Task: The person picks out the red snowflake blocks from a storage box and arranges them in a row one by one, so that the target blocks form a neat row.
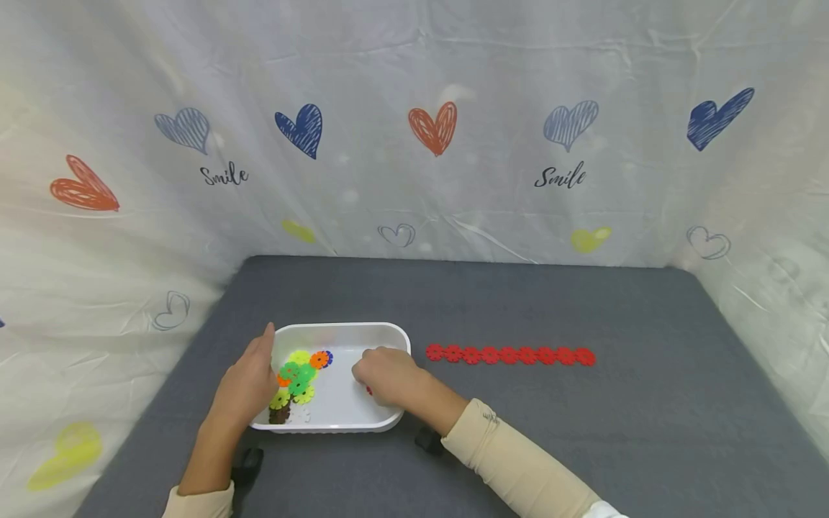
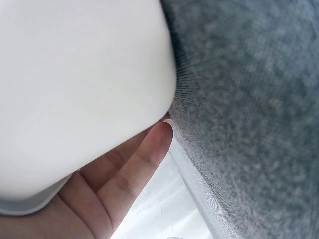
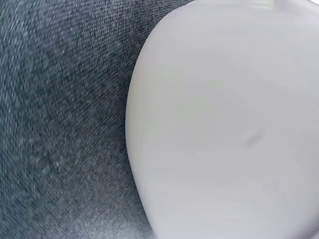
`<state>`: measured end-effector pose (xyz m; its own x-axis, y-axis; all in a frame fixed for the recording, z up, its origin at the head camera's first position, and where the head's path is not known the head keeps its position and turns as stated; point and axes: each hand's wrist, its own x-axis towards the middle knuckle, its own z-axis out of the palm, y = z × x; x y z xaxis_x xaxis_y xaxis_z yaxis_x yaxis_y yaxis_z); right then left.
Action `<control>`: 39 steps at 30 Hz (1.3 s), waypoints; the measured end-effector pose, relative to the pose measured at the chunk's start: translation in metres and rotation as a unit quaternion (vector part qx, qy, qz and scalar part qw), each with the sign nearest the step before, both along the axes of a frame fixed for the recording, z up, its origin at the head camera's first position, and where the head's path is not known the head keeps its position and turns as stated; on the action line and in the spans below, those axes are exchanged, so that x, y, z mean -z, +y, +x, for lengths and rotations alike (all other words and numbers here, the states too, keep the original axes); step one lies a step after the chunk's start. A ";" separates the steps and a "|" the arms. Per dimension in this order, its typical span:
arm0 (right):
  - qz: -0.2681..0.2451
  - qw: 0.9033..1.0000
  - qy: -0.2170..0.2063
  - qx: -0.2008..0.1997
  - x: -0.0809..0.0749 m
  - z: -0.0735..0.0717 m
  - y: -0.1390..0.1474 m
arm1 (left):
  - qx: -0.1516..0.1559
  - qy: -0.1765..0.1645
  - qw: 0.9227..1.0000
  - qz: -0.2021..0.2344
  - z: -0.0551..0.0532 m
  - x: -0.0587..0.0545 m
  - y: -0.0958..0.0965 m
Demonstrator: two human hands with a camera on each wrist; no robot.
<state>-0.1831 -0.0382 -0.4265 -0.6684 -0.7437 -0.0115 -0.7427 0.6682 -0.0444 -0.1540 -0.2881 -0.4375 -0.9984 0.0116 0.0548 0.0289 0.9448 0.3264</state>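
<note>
A white tray (image 1: 337, 410) stands on the grey table. My left hand (image 1: 249, 385) lies along its left end with fingers extended; in the left wrist view, fingers (image 2: 132, 179) touch the tray's outer wall. Down in the right part of the tray, my right hand (image 1: 388, 375) has curled fingers and pinches a red flower-shaped disc (image 1: 369, 391), mostly hidden by the hand. The left part holds several more such discs: green (image 1: 301, 379), yellow-green (image 1: 304, 395), orange (image 1: 320, 360), brown (image 1: 280, 416) and white (image 1: 301, 414). Only the tray's outer wall (image 3: 214, 124) and cloth show in the right wrist view.
Right of the tray, a straight row of several red flower-shaped discs (image 1: 509, 355) runs across the grey tabletop (image 1: 550, 309). A pale curtain (image 1: 492, 79) printed with hearts hangs behind and at the sides of the table.
</note>
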 end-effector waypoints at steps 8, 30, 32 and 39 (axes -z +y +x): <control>0.001 0.996 -0.087 -0.006 -0.002 -0.002 -0.001 | 0.001 0.004 1.000 -0.004 0.000 0.000 -0.001; 0.029 0.985 -0.153 -0.075 -0.014 0.007 0.006 | 0.005 0.012 1.000 -0.002 0.001 0.002 0.002; 0.004 0.986 -0.149 -0.073 -0.016 0.008 0.011 | 0.004 0.010 1.000 -0.003 0.001 0.002 0.002; -0.156 0.966 -0.197 -0.057 -0.025 0.003 0.037 | 0.001 0.005 1.000 -0.006 0.000 0.000 0.001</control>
<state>-0.1798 -0.0011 -0.4015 -0.5722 -0.8200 -0.0116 -0.6948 0.4923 -0.5243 -0.1537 -0.2869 -0.4375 -0.9978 0.0141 0.0644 0.0337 0.9486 0.3146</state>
